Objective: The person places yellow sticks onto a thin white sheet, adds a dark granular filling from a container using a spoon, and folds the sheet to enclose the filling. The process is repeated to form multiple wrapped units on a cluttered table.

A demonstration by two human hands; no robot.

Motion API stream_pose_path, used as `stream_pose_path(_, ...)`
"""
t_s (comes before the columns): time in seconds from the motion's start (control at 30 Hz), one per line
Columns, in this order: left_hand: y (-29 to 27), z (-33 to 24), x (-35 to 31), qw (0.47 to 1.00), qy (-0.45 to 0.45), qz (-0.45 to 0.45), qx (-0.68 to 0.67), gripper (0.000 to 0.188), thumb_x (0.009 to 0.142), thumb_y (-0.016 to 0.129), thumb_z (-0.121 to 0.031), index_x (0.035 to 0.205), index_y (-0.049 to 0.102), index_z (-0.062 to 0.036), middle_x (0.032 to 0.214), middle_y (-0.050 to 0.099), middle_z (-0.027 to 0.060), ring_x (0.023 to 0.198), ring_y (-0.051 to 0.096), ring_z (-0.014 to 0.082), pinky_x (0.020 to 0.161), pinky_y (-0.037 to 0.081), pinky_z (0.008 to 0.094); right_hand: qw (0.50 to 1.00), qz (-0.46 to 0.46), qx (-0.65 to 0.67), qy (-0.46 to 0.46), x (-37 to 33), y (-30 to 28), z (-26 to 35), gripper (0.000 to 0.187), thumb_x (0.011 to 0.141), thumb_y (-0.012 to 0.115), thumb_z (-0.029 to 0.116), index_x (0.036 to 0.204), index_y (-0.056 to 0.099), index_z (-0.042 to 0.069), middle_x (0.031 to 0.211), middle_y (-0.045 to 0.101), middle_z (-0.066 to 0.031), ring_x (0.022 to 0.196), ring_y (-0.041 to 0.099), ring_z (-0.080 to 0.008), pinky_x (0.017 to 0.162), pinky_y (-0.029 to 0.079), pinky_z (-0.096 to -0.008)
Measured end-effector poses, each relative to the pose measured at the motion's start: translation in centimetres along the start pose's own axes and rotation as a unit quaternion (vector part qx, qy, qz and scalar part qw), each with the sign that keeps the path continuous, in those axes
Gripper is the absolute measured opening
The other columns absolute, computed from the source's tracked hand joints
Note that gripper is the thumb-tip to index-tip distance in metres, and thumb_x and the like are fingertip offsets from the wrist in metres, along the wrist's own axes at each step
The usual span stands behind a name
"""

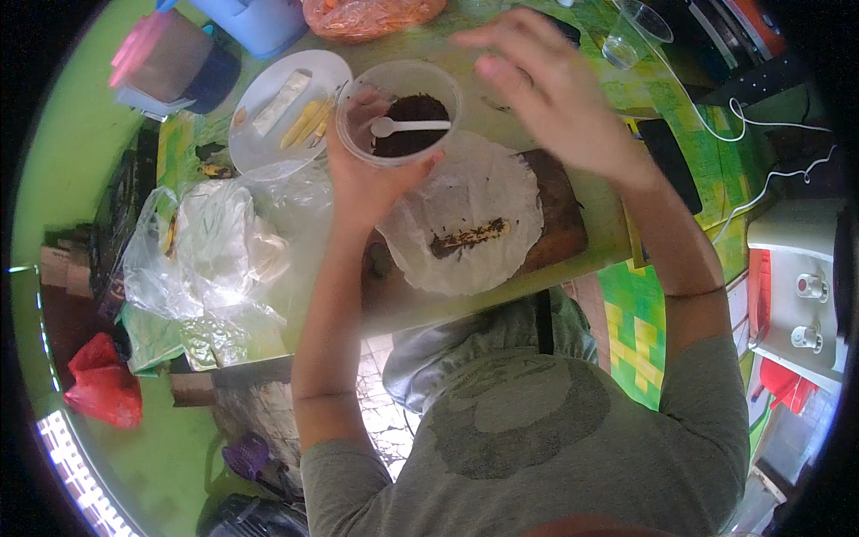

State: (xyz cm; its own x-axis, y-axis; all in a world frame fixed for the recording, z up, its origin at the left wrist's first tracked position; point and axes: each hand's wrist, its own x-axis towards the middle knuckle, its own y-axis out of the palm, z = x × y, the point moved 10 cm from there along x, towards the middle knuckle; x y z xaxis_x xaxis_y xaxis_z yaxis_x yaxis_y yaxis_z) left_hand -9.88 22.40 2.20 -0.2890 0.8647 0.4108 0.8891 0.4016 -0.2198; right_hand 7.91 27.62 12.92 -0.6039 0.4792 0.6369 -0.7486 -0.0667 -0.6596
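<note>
My left hand (371,188) holds up a clear plastic tub (355,134), fingers wrapped round its side. Dark brown sprinkles (420,109) lie inside, with a small white spoon (416,126) resting across them. To the right of the tub, my right hand (559,103) is raised, fingers stretched out and slightly blurred, with nothing seen in it. Below both hands a thin round pale wrapper (429,201) is spread over a brown wooden board (565,215). On the wrapper sits a yellowish strip (470,236) covered in sprinkles, with loose bits around it.
A white plate (246,152) at the far left carries yellow slices and a pale strip. Left of the board lies a clear plastic bag (215,242) with white sheets. An orange-filled bag (371,16), a clear cup (633,40) and a dark phone-like slab (669,166) stand farther off.
</note>
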Motion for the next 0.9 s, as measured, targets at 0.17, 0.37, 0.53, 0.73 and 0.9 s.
stream_pose_path(0.17,0.9,-0.8,2.4,0.997,-0.064,-0.033,0.015,0.093,0.055,0.096,-0.025,0.124,0.044,0.0114,0.118,0.057,0.0209,0.109,0.061,0.0279,0.091,0.052,0.0382,0.931,0.222,-0.230,0.175,-1.8,2.9,-14.2,0.040,0.088,0.070,0.034,0.109,0.062,0.001,0.112,0.061,-0.0206,0.103,0.061,-0.0378,0.086,0.050,-0.0438)
stream_pose_path(0.37,5.0,3.1,8.7,0.998,-0.027,-0.047,0.011,0.099,0.052,0.096,-0.035,0.120,0.043,0.0122,0.112,0.057,0.0206,0.105,0.061,0.0310,0.087,0.052,0.0389,0.891,0.263,-0.229,0.290,-4.6,5.3,-23.8,0.041,0.075,0.076,0.036,0.095,0.067,0.001,0.092,0.067,-0.0252,0.093,0.066,-0.0396,0.080,0.051,-0.0466)
stream_pose_path(0.53,8.1,7.0,10.7,0.989,-0.028,-0.034,0.140,0.100,0.049,0.096,-0.037,0.120,0.044,0.0100,0.118,0.055,0.0231,0.113,0.053,0.0367,0.096,0.044,0.0444,0.905,0.183,-0.197,0.330,-5.8,4.9,-27.8,0.022,0.075,0.069,0.023,0.071,0.068,0.001,0.078,0.067,-0.0246,0.079,0.068,-0.0385,0.071,0.053,-0.0473)
stream_pose_path(0.73,8.0,8.6,9.8,0.968,-0.079,-0.036,0.237,0.110,0.047,0.097,-0.036,0.130,0.039,0.0080,0.123,0.053,0.0232,0.119,0.048,0.0395,0.099,0.043,0.0440,0.908,0.091,-0.219,0.346,-3.4,1.6,-24.7,0.028,0.083,0.064,0.014,0.102,0.062,-0.006,0.094,0.068,-0.0275,0.090,0.067,-0.0433,0.079,0.054,-0.0503)
stream_pose_path(0.9,6.5,9.3,9.1,0.972,-0.114,-0.037,0.204,0.118,0.045,0.097,-0.036,0.136,0.035,0.0079,0.124,0.052,0.0256,0.122,0.046,0.0400,0.100,0.043,0.0437,0.984,-0.037,-0.062,0.163,0.7,-0.4,-16.5,0.027,0.090,0.063,0.014,0.113,0.055,0.001,0.086,0.067,-0.0170,0.078,0.066,-0.0373,0.070,0.053,-0.0464)
